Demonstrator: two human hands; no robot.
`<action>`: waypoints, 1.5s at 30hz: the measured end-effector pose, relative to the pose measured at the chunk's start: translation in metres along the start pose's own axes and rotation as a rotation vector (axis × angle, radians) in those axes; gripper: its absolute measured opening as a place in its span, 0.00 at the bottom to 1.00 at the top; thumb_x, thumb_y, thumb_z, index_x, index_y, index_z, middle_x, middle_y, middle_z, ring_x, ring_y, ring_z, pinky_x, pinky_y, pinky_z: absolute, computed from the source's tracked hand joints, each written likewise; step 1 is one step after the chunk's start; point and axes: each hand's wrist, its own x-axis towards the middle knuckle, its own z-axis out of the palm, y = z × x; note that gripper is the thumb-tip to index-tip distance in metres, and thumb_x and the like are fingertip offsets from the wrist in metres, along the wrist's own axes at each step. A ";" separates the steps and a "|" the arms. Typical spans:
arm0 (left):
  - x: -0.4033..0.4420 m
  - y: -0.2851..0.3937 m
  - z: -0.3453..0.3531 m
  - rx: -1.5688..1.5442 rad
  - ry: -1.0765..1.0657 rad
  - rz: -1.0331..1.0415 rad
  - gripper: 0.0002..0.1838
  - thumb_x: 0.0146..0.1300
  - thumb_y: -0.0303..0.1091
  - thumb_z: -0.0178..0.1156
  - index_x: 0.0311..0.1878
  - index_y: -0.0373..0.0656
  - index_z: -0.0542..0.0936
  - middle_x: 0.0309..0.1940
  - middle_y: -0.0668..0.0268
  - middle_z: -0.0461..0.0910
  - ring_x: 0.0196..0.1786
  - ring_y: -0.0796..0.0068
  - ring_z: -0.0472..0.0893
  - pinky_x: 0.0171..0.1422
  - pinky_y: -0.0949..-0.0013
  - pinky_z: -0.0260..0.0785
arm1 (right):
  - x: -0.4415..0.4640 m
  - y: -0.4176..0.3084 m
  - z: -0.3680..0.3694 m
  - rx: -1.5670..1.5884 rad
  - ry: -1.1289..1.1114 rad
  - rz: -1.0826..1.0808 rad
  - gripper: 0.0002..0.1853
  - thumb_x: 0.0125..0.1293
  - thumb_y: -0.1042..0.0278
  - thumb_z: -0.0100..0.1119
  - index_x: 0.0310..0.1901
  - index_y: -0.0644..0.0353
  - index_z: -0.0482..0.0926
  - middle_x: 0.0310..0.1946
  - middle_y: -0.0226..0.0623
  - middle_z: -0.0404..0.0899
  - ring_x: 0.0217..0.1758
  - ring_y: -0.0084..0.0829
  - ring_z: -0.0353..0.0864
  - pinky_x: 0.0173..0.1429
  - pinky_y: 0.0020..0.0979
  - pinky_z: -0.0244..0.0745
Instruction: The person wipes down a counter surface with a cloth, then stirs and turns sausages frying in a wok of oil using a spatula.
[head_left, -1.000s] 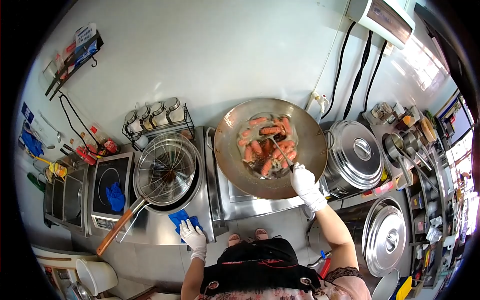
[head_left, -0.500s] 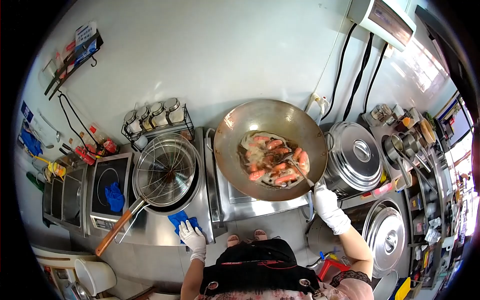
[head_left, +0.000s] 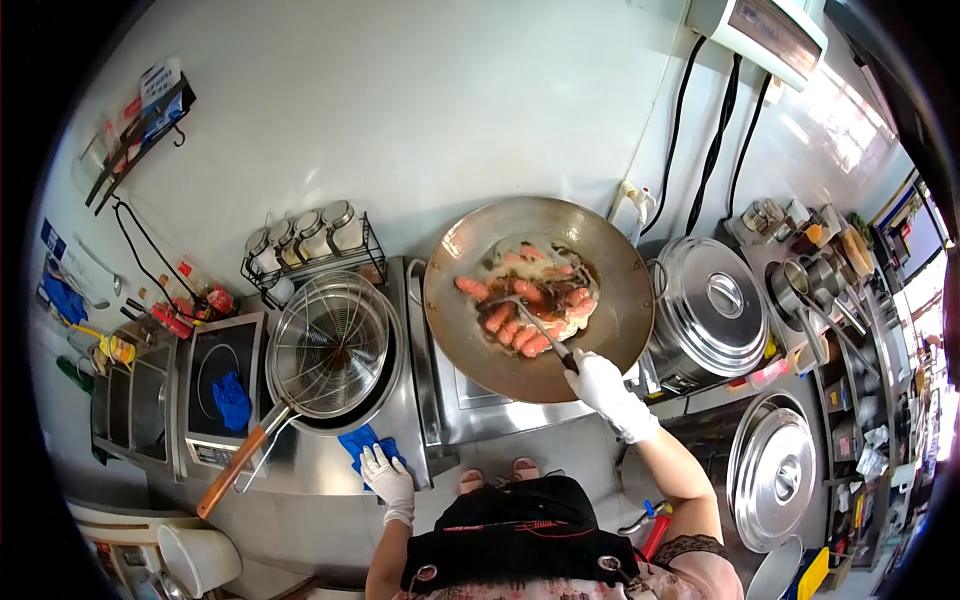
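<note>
My white-gloved right hand (head_left: 605,393) is closed around the dark grip of a long-handled metal stirring utensil (head_left: 541,326) over the front right of a large wok (head_left: 455,345). The utensil's head dips among the food, so I cannot tell its exact shape. Several reddish sausages (head_left: 528,292) lie in foamy, bubbling oil inside the wok. My left hand (head_left: 388,483), also gloved in white, rests with its fingers spread on a crumpled blue cloth (head_left: 366,443) at the counter's front edge.
Left of the wok, a wire strainer (head_left: 335,340) with a wooden handle sits over a pot. Seasoning jars (head_left: 312,232) stand in a rack behind it. A lidded steel pot (head_left: 708,305) stands close to the wok's right, and another lidded pot (head_left: 775,480) sits lower down.
My right hand has moved left and forward with the utensil, whose head is now further left in the wok. The sausages have shifted left. My left hand stays on the cloth.
</note>
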 end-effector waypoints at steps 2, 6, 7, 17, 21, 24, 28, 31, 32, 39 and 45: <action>0.000 -0.001 0.002 0.009 0.000 0.004 0.29 0.63 0.39 0.51 0.66 0.37 0.65 0.67 0.48 0.62 0.70 0.49 0.58 0.73 0.49 0.47 | 0.015 0.002 0.010 -0.041 0.096 0.029 0.12 0.53 0.64 0.61 0.34 0.63 0.76 0.24 0.45 0.79 0.27 0.44 0.82 0.32 0.40 0.78; 0.001 0.001 -0.001 -0.029 0.038 0.002 0.28 0.61 0.36 0.53 0.64 0.37 0.66 0.66 0.48 0.63 0.67 0.45 0.61 0.71 0.46 0.49 | 0.036 0.018 0.022 -0.137 0.196 0.048 0.10 0.54 0.64 0.60 0.32 0.63 0.75 0.23 0.43 0.78 0.22 0.42 0.81 0.27 0.39 0.77; 0.001 0.003 -0.003 -0.029 0.036 0.002 0.28 0.61 0.36 0.53 0.64 0.37 0.66 0.66 0.48 0.63 0.67 0.45 0.61 0.71 0.46 0.49 | 0.037 0.022 0.023 -0.254 0.219 0.010 0.08 0.60 0.66 0.55 0.29 0.61 0.74 0.20 0.41 0.78 0.19 0.38 0.80 0.23 0.36 0.76; 0.001 0.003 -0.004 0.007 -0.025 -0.021 0.28 0.63 0.38 0.51 0.66 0.36 0.65 0.67 0.48 0.62 0.69 0.49 0.59 0.73 0.50 0.47 | 0.001 0.059 -0.022 -0.284 0.066 0.098 0.19 0.55 0.63 0.61 0.46 0.66 0.76 0.28 0.43 0.78 0.28 0.41 0.82 0.31 0.37 0.77; 0.001 0.001 -0.001 0.017 -0.013 -0.005 0.29 0.63 0.39 0.51 0.66 0.37 0.65 0.67 0.49 0.61 0.70 0.49 0.58 0.73 0.51 0.46 | -0.030 0.059 -0.055 -0.238 0.139 0.045 0.20 0.53 0.64 0.62 0.46 0.67 0.77 0.28 0.44 0.79 0.27 0.41 0.82 0.31 0.37 0.77; 0.002 0.003 -0.005 0.000 -0.059 -0.036 0.29 0.63 0.39 0.51 0.66 0.37 0.65 0.68 0.49 0.61 0.71 0.50 0.58 0.73 0.51 0.46 | -0.052 0.062 -0.078 -0.221 0.108 0.102 0.19 0.53 0.65 0.62 0.46 0.66 0.77 0.28 0.45 0.79 0.27 0.43 0.81 0.31 0.38 0.77; 0.002 0.005 -0.008 0.002 -0.066 -0.044 0.28 0.63 0.39 0.50 0.66 0.37 0.65 0.68 0.49 0.61 0.71 0.50 0.57 0.74 0.51 0.46 | -0.082 0.055 -0.116 -0.201 0.061 0.130 0.20 0.54 0.64 0.63 0.47 0.64 0.77 0.30 0.45 0.79 0.30 0.44 0.81 0.34 0.39 0.77; 0.002 0.003 -0.006 0.018 -0.048 -0.023 0.28 0.64 0.39 0.50 0.66 0.37 0.65 0.68 0.49 0.61 0.71 0.50 0.57 0.74 0.51 0.46 | -0.101 0.056 -0.129 -0.206 0.076 0.081 0.20 0.54 0.64 0.63 0.48 0.63 0.77 0.32 0.46 0.80 0.30 0.44 0.81 0.35 0.40 0.77; 0.002 0.003 -0.005 0.026 -0.050 -0.023 0.28 0.64 0.39 0.50 0.66 0.37 0.65 0.68 0.49 0.61 0.71 0.50 0.57 0.73 0.51 0.46 | -0.105 0.053 -0.132 -0.207 0.077 0.082 0.20 0.54 0.64 0.63 0.48 0.63 0.77 0.32 0.46 0.80 0.30 0.44 0.81 0.35 0.40 0.77; 0.001 0.003 -0.004 0.007 -0.016 -0.017 0.29 0.63 0.39 0.51 0.66 0.37 0.65 0.67 0.48 0.61 0.70 0.49 0.59 0.72 0.49 0.48 | -0.110 0.037 -0.128 -0.201 -0.025 0.101 0.19 0.53 0.63 0.64 0.45 0.63 0.76 0.30 0.46 0.80 0.29 0.46 0.81 0.34 0.40 0.76; 0.001 0.001 -0.004 -0.012 -0.006 -0.006 0.29 0.62 0.38 0.52 0.65 0.36 0.66 0.66 0.47 0.63 0.69 0.47 0.60 0.72 0.49 0.49 | -0.087 0.031 -0.085 -0.158 -0.093 0.088 0.14 0.54 0.64 0.62 0.39 0.64 0.76 0.29 0.48 0.79 0.29 0.45 0.81 0.33 0.41 0.76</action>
